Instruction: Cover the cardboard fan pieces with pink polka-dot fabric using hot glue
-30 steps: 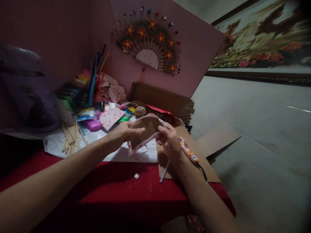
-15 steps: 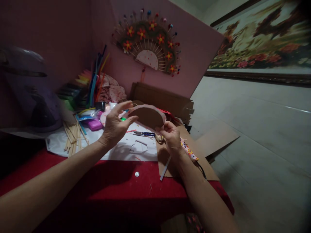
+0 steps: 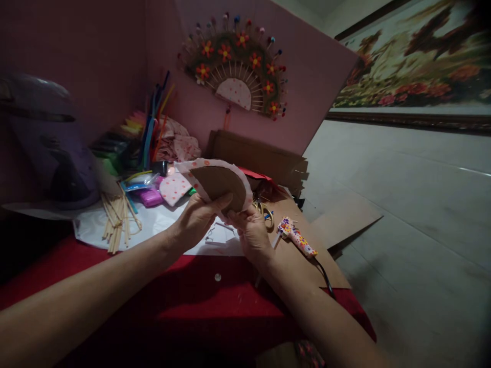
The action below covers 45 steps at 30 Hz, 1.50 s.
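Between my hands, raised over the table, is a half-round cardboard piece (image 3: 218,184) with a border of pink dotted fabric along its edge. My left hand (image 3: 201,217) grips its lower side, thumb lying on the brown cardboard. At the lower right corner, my right hand (image 3: 251,230) pinches the edge with closed fingers. A second piece of dotted fabric (image 3: 174,189) lies just behind, to the left. Right of my right hand are gold-handled scissors (image 3: 268,217) and a flower-patterned glue gun (image 3: 297,236) on a cardboard sheet (image 3: 307,268).
Wooden sticks (image 3: 117,220) lie at the left on white paper (image 3: 90,227). Purple packets (image 3: 149,197) and coloured pipe cleaners (image 3: 151,122) stand behind. A decorated fan (image 3: 233,66) hangs on the pink board. A small clear disc (image 3: 218,277) rests on the red cloth (image 3: 172,291).
The cardboard piece has tilted and come closer, showing more of its face. My left hand, spread before, has closed on its lower side. My right hand has shifted slightly left and down.
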Available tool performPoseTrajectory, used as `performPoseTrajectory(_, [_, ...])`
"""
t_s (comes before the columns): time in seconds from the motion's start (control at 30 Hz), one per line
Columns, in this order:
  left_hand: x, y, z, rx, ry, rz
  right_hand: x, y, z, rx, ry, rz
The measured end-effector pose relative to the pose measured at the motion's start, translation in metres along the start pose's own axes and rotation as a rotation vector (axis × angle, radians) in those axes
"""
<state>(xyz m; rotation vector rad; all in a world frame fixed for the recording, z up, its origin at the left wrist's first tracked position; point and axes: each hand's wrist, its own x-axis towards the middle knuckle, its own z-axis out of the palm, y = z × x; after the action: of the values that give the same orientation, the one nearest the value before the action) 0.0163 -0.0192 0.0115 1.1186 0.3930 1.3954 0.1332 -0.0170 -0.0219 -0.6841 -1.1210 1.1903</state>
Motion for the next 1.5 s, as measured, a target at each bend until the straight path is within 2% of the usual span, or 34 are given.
performPoseTrajectory(0.13, [0.0, 0.001, 0.0, -0.074, 0.068, -0.02, -0.003, 0.0, 0.003, 0.001, -0.018, -0.007])
performPoseTrajectory(0.23, [0.003, 0.002, -0.003, -0.13, 0.128, 0.028, -0.005, -0.004, 0.0, -0.085, -0.037, 0.009])
performPoseTrajectory(0.37, [0.007, 0.007, -0.007, -0.163, 0.106, 0.004, -0.005, -0.01, -0.008, -0.163, 0.017, -0.026])
performPoseTrajectory(0.5, [0.008, 0.011, -0.008, -0.205, 0.111, -0.084, -0.006, -0.013, -0.013, -0.235, 0.084, -0.144])
performPoseTrajectory(0.6, [0.008, 0.011, -0.007, -0.229, 0.136, -0.079, -0.011, -0.014, -0.014, -0.373, 0.121, -0.312])
performPoseTrajectory(0.7, [0.008, 0.01, -0.007, -0.242, 0.142, -0.089, -0.017, -0.015, -0.015, -0.571, 0.041, -0.484])
performPoseTrajectory(0.8, [0.007, 0.01, -0.006, -0.257, 0.131, -0.101, -0.02, -0.014, -0.016, -0.799, -0.077, -0.55])
performPoseTrajectory(0.97, [0.005, 0.009, -0.007, -0.286, 0.118, -0.098, -0.018, -0.011, -0.019, -1.032, -0.049, -0.633])
performPoseTrajectory(1.07, [0.005, 0.007, -0.009, -0.283, 0.106, -0.108, -0.018, -0.011, -0.02, -1.073, -0.026, -0.662])
performPoseTrajectory(1.27, [0.006, 0.006, -0.01, -0.272, 0.083, -0.119, -0.02, -0.014, -0.019, -1.06, -0.076, -0.679])
performPoseTrajectory(1.5, [0.006, 0.008, -0.009, -0.312, 0.117, -0.149, -0.022, -0.014, -0.018, -1.011, -0.069, -0.691])
